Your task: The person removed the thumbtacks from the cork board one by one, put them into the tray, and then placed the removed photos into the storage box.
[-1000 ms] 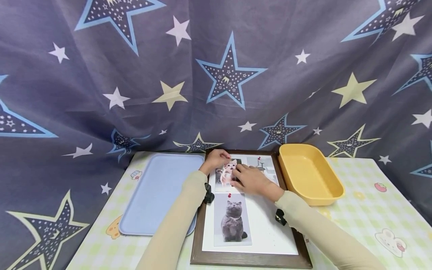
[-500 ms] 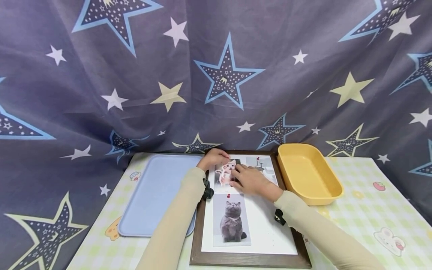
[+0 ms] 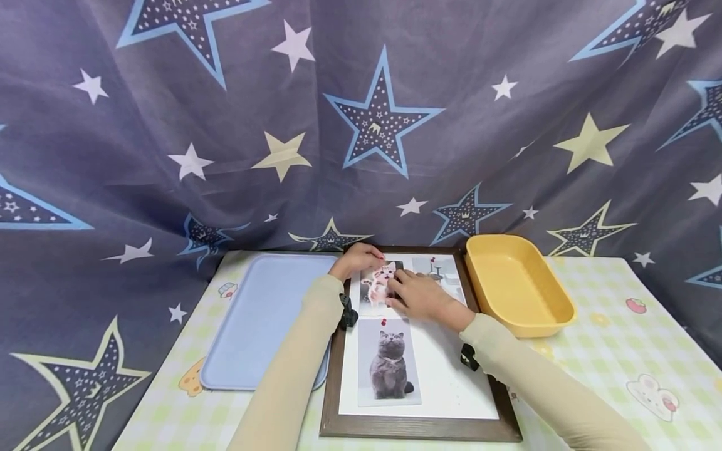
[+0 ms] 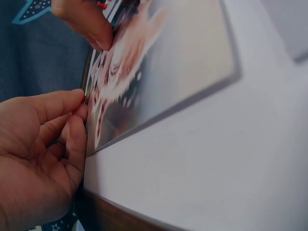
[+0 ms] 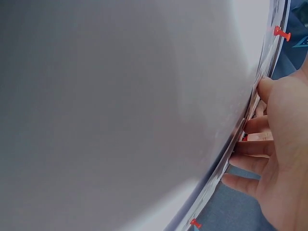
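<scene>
Kitten photo [image 3: 375, 294] lies partly under right fingers [image 5: 249, 164].

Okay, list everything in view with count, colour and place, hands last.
Curtain: one, purplish with stars, backdrop
Tablecloth: one, green-white check, beneath
Tray: one, pale blue, left
Bin: one, yellow, right
Framed board: one, white, brown rim, centre
Kitten photo: one, pink, board's upper left
Cat photo: one, grey, board's lower left
Pale photo: one, greyish, board's upper right
Push pins: three, red, at the photos' tops
Wrist cameras: two, black, one per wrist
Sleeves: two, cream, foreground
Left hand: one, pinching the kitten photo's pin
Right hand: one, at the kitten photo's right
</scene>
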### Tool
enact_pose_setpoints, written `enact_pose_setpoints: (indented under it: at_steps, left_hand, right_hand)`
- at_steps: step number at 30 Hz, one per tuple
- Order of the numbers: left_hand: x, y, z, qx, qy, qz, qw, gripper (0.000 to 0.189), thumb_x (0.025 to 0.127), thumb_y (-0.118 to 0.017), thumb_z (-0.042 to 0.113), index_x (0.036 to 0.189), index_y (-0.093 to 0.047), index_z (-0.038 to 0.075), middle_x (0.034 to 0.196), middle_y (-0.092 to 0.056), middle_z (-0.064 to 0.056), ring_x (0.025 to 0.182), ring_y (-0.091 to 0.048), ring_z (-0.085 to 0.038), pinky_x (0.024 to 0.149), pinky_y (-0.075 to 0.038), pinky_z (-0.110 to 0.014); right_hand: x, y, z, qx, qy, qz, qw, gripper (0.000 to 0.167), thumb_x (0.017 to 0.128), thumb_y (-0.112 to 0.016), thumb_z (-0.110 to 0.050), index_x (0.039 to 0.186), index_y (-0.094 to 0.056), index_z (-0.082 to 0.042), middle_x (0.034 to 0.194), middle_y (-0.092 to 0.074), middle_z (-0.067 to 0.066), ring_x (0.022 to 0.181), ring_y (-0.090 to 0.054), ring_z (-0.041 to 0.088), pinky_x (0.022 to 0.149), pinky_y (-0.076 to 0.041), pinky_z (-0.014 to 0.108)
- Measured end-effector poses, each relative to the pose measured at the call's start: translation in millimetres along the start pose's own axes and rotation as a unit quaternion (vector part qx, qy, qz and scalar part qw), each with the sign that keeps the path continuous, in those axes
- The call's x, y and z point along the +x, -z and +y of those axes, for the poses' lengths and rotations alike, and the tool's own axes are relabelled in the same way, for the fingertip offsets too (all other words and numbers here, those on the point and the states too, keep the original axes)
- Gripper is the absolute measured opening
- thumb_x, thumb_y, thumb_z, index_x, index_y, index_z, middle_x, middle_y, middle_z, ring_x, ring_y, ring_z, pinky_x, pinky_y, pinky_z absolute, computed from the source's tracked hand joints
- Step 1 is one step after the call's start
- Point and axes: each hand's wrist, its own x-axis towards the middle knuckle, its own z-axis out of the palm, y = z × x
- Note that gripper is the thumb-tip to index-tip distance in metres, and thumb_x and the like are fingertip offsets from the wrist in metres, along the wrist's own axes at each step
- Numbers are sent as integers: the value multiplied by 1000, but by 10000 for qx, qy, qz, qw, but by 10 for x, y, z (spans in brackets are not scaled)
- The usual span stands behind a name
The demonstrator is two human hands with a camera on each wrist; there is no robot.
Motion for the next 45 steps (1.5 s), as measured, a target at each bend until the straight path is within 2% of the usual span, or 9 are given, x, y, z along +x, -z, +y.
enact_pose_setpoints:
  at_steps: [5, 17, 27, 38, 45]
  left_hand:
    - [-1, -2, 16, 55, -50, 65, 10000, 20, 93, -69, 8, 110, -72, -2, 110, -71, -14, 92, -61, -18, 80, -50, -24]
    - [-76, -18, 77, 258, 12, 205, 9995, 19, 92, -70, 12, 107, -71, 1, 98, -70, -8, 90, -63, -19, 79, -51, -27]
    - [-4, -33, 62, 625, -50, 309, 9976, 11, 87, -70, 13, 96, -71, 7, 91, -66, -3, 84, -58, -17, 74, -48, -25]
    - [-10, -24, 65, 660, -139, 150, 9976, 18, 92, -68, 13, 107, -74, 3, 107, -72, -12, 95, -65, -21, 85, -53, -28]
    - [-7, -46, 76, 838, -107, 213, 9962, 18, 92, -68, 13, 106, -72, 2, 105, -71, -13, 93, -65, -23, 83, -53, -30]
  right_hand:
    - [4, 21, -1, -2, 25, 53, 10000, 34, 105, -50, -47, 113, -62, -16, 114, -58, 11, 108, -62, 29, 87, -58, 49]
    - [-4, 13, 6, 35, -13, -55, 10000, 36, 105, -48, -48, 116, -62, -16, 119, -58, 12, 113, -62, 31, 92, -57, 51]
    - [-8, 6, 17, -18, -45, -79, 10000, 36, 106, -48, -48, 116, -61, -16, 119, -58, 12, 114, -61, 30, 93, -57, 50]
    - [-14, 21, 3, -12, -28, -89, 10000, 38, 105, -48, -49, 118, -62, -15, 119, -58, 13, 114, -61, 31, 92, -57, 51]
    - [-10, 34, -11, 10, -13, -97, 10000, 37, 105, -48, -48, 116, -62, -15, 119, -58, 13, 113, -62, 31, 92, -57, 50]
